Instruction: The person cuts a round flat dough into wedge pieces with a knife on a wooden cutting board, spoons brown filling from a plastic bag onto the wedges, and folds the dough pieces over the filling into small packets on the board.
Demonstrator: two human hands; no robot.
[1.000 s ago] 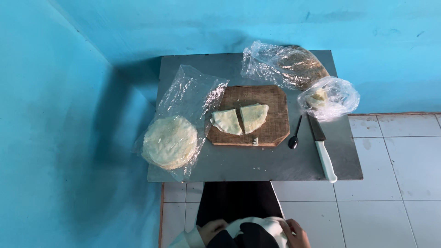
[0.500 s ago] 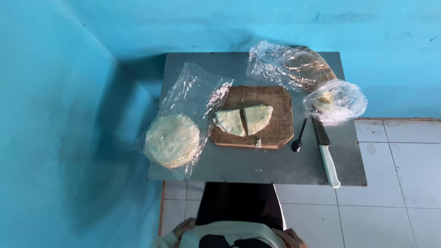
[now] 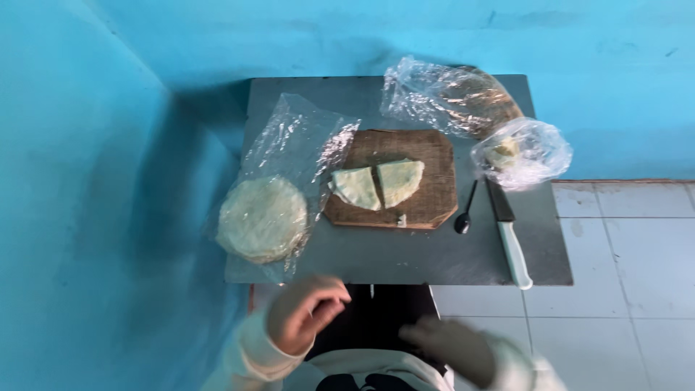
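Two folded pale green wedges of flatbread (image 3: 378, 184) lie side by side on a brown wooden cutting board (image 3: 434, 155) in the middle of a small grey table (image 3: 405, 257). My left hand (image 3: 304, 313) hovers just below the table's front edge, fingers curled loosely, holding nothing. My right hand (image 3: 445, 347) is blurred, lower and to the right, fingers spread, also without anything in it. Both hands are apart from the table and the board.
A stack of round flatbreads in clear plastic (image 3: 262, 219) overhangs the table's left front. A black spoon (image 3: 464, 217) and a white-handled knife (image 3: 510, 242) lie right of the board. Two plastic bags, one large (image 3: 449, 98) and one small (image 3: 521, 152), sit at the back right. Blue walls enclose the left and back.
Both hands have risen from my lap toward the table's front edge. The view has shifted, so the table sits higher in the picture. Nothing on the table has moved.
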